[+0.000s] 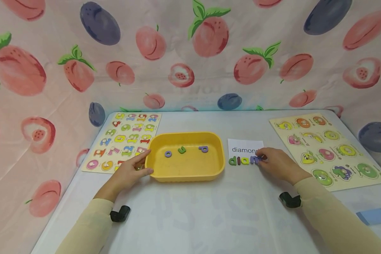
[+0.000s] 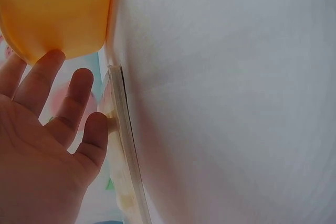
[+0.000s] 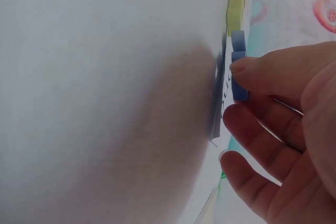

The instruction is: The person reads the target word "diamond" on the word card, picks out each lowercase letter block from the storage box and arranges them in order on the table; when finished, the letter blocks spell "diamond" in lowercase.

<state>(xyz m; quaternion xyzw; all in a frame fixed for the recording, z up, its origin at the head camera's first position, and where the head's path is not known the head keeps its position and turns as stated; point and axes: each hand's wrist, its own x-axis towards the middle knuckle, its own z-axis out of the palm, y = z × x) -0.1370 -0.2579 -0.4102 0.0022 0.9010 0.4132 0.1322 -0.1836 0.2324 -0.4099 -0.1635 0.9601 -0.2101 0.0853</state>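
The left hand [image 1: 128,173], fingers loosely extended, touches the yellow tray [image 1: 187,167] at nine o'clock. Toward the tray's three o'clock lie green d [image 1: 232,161], red i [image 1: 239,161], yellow a [image 1: 245,161], then purple m [image 1: 254,160], pinched by the right hand [image 1: 280,164] at the white card's [image 1: 238,144] five o'clock.

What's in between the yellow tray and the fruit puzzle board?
The head view shows the white "diamond" card, a row of colourful letters, and the right hand at the row's end.

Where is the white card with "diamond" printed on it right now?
In the head view, the white card lies right of the yellow tray, just beyond the row of colourful letters, with the right hand covering its near right corner.
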